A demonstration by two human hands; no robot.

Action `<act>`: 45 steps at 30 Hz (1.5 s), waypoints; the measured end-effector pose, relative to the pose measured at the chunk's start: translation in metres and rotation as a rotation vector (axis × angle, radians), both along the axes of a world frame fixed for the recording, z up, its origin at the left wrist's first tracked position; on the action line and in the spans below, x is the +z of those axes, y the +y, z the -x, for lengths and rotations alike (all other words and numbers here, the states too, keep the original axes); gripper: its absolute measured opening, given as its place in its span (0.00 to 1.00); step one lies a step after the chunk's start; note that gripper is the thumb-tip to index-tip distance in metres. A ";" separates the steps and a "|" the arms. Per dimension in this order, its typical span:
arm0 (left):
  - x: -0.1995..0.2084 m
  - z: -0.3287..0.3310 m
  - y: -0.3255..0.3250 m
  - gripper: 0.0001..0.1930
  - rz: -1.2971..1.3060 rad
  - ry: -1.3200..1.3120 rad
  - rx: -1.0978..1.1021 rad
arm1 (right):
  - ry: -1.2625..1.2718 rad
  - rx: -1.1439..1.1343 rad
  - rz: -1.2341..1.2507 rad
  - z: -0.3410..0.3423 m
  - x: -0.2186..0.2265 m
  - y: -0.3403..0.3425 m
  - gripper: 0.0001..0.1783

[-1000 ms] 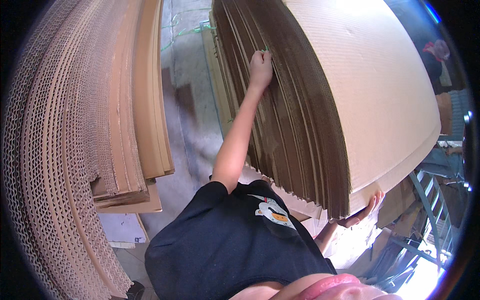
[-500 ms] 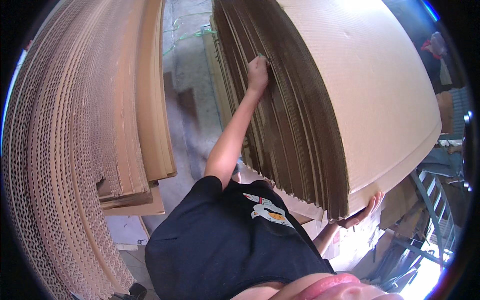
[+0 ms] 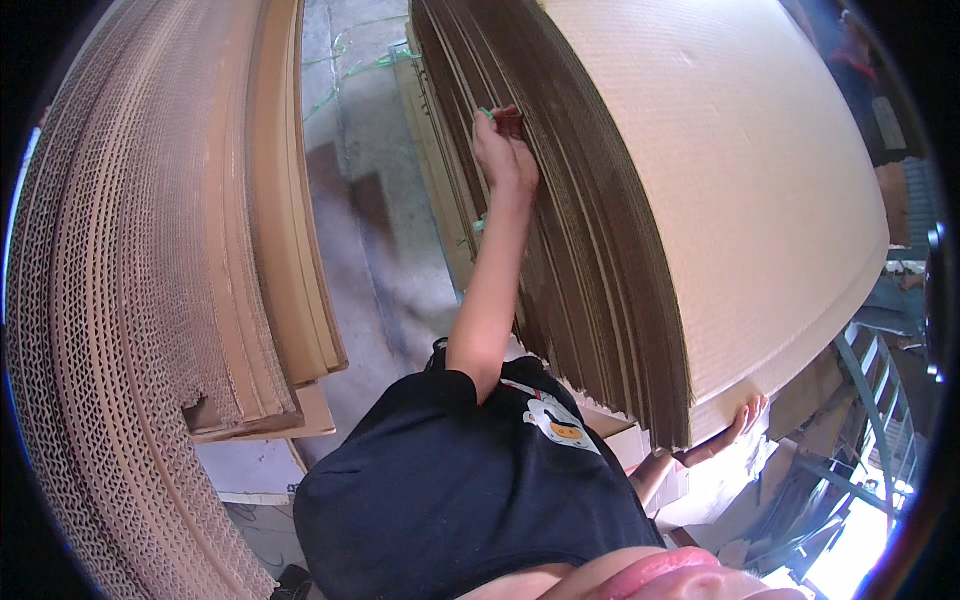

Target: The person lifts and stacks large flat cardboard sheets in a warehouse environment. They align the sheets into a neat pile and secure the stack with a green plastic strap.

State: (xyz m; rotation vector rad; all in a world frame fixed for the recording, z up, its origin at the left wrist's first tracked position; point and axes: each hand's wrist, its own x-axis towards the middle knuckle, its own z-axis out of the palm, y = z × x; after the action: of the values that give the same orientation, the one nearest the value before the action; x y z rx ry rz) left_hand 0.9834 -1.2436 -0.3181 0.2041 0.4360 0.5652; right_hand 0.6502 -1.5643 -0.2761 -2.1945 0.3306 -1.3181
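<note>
A thick stack of brown cardboard sheets [image 3: 600, 270] stands on its side before me, its smooth outer sheet [image 3: 760, 200] facing right. My left hand [image 3: 507, 160] reaches across to the layered edges. Its fingers are curled, partly hidden, and a small bit of green strap [image 3: 487, 113] pokes out beside them. A dark reddish patch next to the fingertips is too shaded to tell. My right hand [image 3: 735, 430] cups the stack's near lower corner, palm beneath and fingers lying up against the outer sheet.
Another tall stack of corrugated cardboard [image 3: 150, 300] rises on the left. Between the stacks runs a grey concrete floor [image 3: 350, 230] with loose green strapping [image 3: 375, 65]. At the right are a metal rack [image 3: 875, 400] and white boxes [image 3: 700, 490] below the stack.
My left hand has turned at the wrist and shifted slightly left, the green bit moving with it. My right hand keeps its place at the corner. The whole view has shifted a little.
</note>
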 end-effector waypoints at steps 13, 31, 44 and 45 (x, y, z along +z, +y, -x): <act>0.014 0.054 0.040 0.15 0.177 -0.132 -0.156 | -0.189 0.250 0.191 -0.022 0.014 0.009 0.40; -0.014 0.012 0.055 0.13 0.164 -0.219 -0.177 | -0.279 0.286 0.131 -0.020 0.002 -0.001 0.40; -0.013 0.027 0.035 0.23 -0.501 0.067 -0.478 | -0.274 0.271 0.110 -0.027 0.006 0.002 0.38; -0.005 0.030 0.033 0.23 -0.643 0.071 -0.473 | -0.275 0.278 0.112 -0.027 0.006 0.000 0.38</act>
State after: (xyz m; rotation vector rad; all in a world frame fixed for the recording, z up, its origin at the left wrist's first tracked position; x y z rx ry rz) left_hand 0.9538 -1.2105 -0.3234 0.9198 0.2478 0.2139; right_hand 0.6769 -1.5639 -0.2701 -2.0216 -0.1508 -1.4818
